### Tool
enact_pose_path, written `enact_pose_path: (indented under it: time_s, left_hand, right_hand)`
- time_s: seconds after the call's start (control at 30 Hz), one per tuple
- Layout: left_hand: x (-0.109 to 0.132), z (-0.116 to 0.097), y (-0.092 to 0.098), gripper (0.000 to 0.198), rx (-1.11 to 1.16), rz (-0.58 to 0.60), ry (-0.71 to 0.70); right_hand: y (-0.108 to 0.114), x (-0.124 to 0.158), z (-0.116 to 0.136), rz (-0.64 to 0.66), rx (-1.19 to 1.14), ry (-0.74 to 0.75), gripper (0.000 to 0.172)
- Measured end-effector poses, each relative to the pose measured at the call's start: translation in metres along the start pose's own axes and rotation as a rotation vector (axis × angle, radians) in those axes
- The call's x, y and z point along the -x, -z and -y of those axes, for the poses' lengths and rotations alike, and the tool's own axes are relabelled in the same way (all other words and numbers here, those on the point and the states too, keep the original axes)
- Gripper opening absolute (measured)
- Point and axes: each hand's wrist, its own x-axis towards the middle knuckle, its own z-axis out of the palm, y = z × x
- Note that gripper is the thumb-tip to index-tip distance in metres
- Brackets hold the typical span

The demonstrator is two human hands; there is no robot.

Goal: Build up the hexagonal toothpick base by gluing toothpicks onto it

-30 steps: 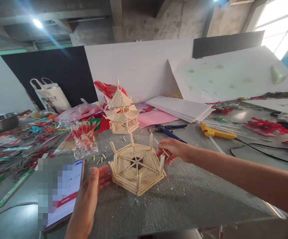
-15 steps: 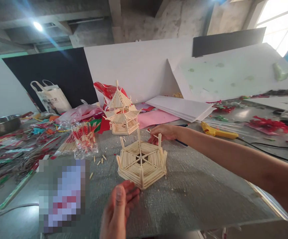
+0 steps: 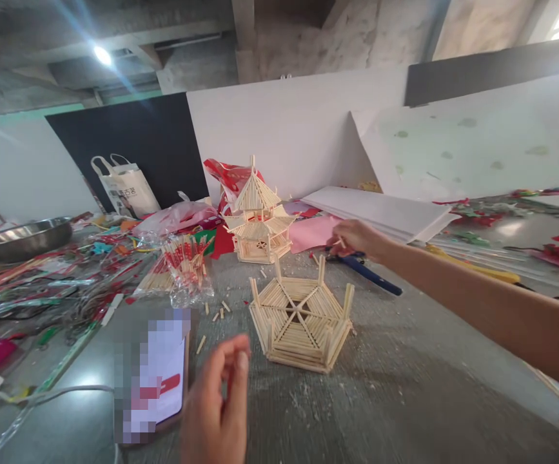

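A hexagonal base (image 3: 284, 338) built of thin wooden sticks, with short upright posts at its corners, rests on the grey table. My left hand (image 3: 218, 403) is to its near left, apart from it, with curved fingers, a gap at the thumb and nothing visible in it. Beyond the base, my right hand (image 3: 359, 238) pinches a short wooden stick (image 3: 341, 242). Under that hand lies a tool with dark blue handles (image 3: 373, 276); its head is mostly hidden, and I cannot tell whether the fingers grip it. A finished-looking stick pavilion (image 3: 262, 229) stands behind the base.
Left of the base are several cut stick pieces (image 3: 202, 344), a bagged bundle of red-marked sticks (image 3: 187, 261) and a phone (image 3: 163, 380). A metal bowl (image 3: 28, 238) stands far left. White boards (image 3: 380, 209) and a yellow glue gun (image 3: 477, 263) lie on the right.
My view has swung left. The hexagonal base has turned, and my left hand has drawn away from its near edge. My right hand has moved off its far side to the blue-handled tool.
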Motion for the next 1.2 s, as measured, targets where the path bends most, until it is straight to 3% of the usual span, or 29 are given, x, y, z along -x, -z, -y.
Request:
enact_pose_path:
  time_s: [0.07,0.17,0.3,0.4,0.57,0.67,1.07,1.2]
  left_hand:
    - [-0.03,0.0,0.007,0.029,-0.05,-0.018,-0.042]
    - [-0.069,0.002,0.001,0.033,-0.026,0.054,-0.015]
    - [-0.099,-0.001,-0.016,0.034,0.024,0.197,0.1]
    - [-0.11,-0.007,-0.024,0.021,0.027,0.246,0.169]
    - [-0.117,-0.015,-0.029,0.027,0.004,0.345,0.236]
    - [-0.11,-0.014,-0.025,0.016,0.006,0.33,0.242]
    - [-0.027,-0.011,-0.011,0.026,0.197,0.235,0.22]
    - [-0.021,0.0,-0.007,0.032,0.114,0.235,0.105]
  right_hand:
    - [0.014,0.034,-0.003,-0.028,-0.022,-0.09,0.015]
    - [0.017,0.099,-0.017,0.013,-0.087,-0.183,0.015]
    - [-0.003,0.172,-0.037,0.162,-0.219,-0.264,0.018]
    - [-0.017,0.193,-0.042,0.184,-0.263,-0.248,0.019]
    - [-0.022,0.185,-0.037,0.218,-0.269,-0.272,0.016]
    - [-0.02,0.173,-0.037,0.224,-0.269,-0.266,0.016]
    - [-0.011,0.085,-0.036,0.168,-0.173,-0.265,0.013]
    - [-0.007,0.078,-0.034,0.012,-0.139,-0.177,0.012]
